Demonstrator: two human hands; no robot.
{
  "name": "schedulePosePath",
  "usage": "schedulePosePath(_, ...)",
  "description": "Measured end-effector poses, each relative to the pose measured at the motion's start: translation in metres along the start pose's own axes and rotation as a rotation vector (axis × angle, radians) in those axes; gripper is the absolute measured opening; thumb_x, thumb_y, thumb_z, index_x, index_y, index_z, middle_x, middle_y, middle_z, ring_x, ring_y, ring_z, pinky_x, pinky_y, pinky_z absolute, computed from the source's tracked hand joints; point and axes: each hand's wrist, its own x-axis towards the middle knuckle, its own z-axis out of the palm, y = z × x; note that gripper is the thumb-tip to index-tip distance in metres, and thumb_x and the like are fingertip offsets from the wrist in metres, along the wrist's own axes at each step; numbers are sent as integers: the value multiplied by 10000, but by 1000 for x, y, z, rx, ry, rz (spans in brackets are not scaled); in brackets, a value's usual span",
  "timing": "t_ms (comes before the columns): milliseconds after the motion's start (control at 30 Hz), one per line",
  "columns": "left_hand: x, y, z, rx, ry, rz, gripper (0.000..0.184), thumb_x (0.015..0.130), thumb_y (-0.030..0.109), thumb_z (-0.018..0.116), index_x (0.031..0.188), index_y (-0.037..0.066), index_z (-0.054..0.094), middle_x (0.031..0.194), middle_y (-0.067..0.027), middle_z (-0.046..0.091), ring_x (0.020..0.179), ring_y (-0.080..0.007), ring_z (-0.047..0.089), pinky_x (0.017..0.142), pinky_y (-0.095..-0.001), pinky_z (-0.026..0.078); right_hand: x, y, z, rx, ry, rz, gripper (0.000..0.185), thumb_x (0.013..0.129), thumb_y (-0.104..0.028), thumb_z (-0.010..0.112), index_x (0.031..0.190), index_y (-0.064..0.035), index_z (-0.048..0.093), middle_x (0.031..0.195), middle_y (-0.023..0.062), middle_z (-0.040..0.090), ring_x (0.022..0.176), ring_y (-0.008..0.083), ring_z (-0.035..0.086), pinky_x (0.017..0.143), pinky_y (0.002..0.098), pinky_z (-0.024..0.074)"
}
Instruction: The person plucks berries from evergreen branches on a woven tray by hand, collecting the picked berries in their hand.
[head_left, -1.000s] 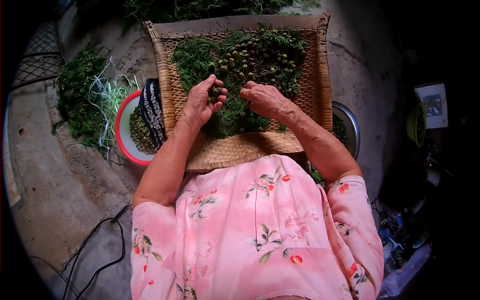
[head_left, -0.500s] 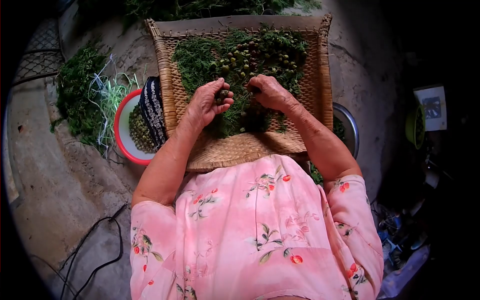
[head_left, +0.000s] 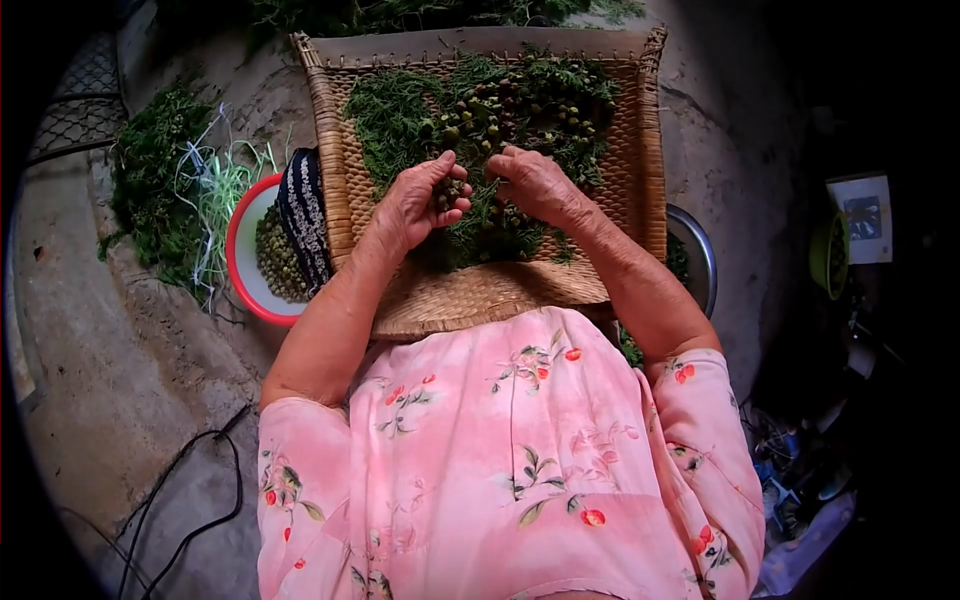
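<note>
A woven wicker tray (head_left: 341, 190) lies in front of me, spread with feathery green conifer sprigs (head_left: 395, 110) and small round green cones (head_left: 485, 125). Above its near half, my left hand (head_left: 425, 200) is cupped round several of the cones, which show between thumb and fingers. Close on its right, my right hand (head_left: 538, 185) is closed in a pinch over the sprigs. Whatever sits between those fingertips is hidden.
Left of the tray stands a red-rimmed bowl (head_left: 236, 250) of cones (head_left: 278, 262), partly covered by a dark patterned cloth (head_left: 303, 215). Sprigs (head_left: 160, 190) and pale plastic strings (head_left: 215, 205) lie beyond it. A metal basin (head_left: 708, 260) stands right; a black cable (head_left: 238, 480) crosses the floor.
My right hand has shifted slightly left, toward my left hand. More cones now show in my left hand, which stays in nearly the same place.
</note>
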Motion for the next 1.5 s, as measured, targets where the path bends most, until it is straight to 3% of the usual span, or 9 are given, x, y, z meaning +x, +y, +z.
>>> schedulePosePath(367, 0, 0, -2, -36, 73, 45, 351, 877, 401, 560, 921, 52, 563, 800, -99, 622, 621, -168, 625, 494, -259, 551, -6, -1, 19, -85, -101, -34, 146, 733, -12, 572, 876, -39, 557, 933, 159, 506, 876, 351, 562, 720, 419, 473)
schedulePosePath(467, -2, 1, -1, -70, 78, 57, 386, 883, 423, 538, 934, 41, 564, 815, -112, 625, 663, -190, 643, 530, -288, 569, -2, 3, 10, 106, 153, -49, 97, 712, -39, 607, 804, -26, 577, 856, 166, 531, 840, 353, 555, 708, 427, 454)
schedulePosePath(633, 1, 2, -1, -61, 49, 32, 447, 892, 473, 487, 947, 37, 563, 844, -118, 627, 706, -212, 652, 601, -344, 582, 5, -14, -2, 258, 294, -120, 120, 718, -39, 631, 829, -19, 593, 799, 150, 545, 788, 304, 582, 691, 395, 475)
schedulePosePath(733, -1, 1, 1, -108, 35, 51, 485, 881, 503, 487, 947, 27, 554, 828, -122, 620, 676, -217, 646, 589, -350, 573, 4, -27, -5, 871, 66, -40, 125, 864, -25, 570, 985, -4, 595, 877, 48, 637, 784, 104, 628, 674, 254, 527)
schedulePosePath(833, -5, 4, 6, -76, 58, 28, 427, 887, 475, 497, 931, 56, 569, 810, -92, 628, 657, -187, 639, 569, -329, 573, 6, -33, -12, 1085, 84, -3, 169, 875, -33, 558, 1039, -1, 586, 864, 54, 644, 781, 118, 643, 635, 245, 526)
schedulePosePath(1000, 3, 8, -7, -78, 129, 95, 391, 885, 465, 510, 899, 80, 574, 764, -76, 627, 598, -164, 615, 481, -277, 534, 20, 7, 10, 496, 421, 28, 160, 779, -37, 597, 936, -47, 625, 864, 122, 630, 781, 281, 629, 657, 353, 502)
schedulePosePath(1167, 0, 10, -7, -201, 139, 125, 427, 891, 474, 490, 981, 65, 576, 832, -100, 632, 669, -192, 630, 532, -301, 551, 12, -5, 31, -15, 101, -109, 186, 734, -30, 595, 909, -89, 580, 900, 134, 512, 825, 339, 577, 685, 406, 480)
schedulePosePath(1367, 1, 8, -11, -215, 85, 134, 475, 903, 484, 457, 1048, 42, 552, 900, -131, 627, 751, -225, 640, 610, -331, 567, 13, -7, 33, -137, 38, -79, 164, 735, -61, 599, 894, -77, 565, 921, 138, 520, 838, 339, 575, 700, 411, 484)
schedulePosePath(1500, 0, 8, -9, -172, 97, 137, 483, 904, 490, 448, 1044, 39, 552, 900, -133, 628, 761, -231, 642, 625, -338, 569, 14, -8, 12, 173, 348, -13, 145, 754, -108, 635, 884, -50, 607, 845, 151, 565, 835, 334, 574, 729, 404, 475)
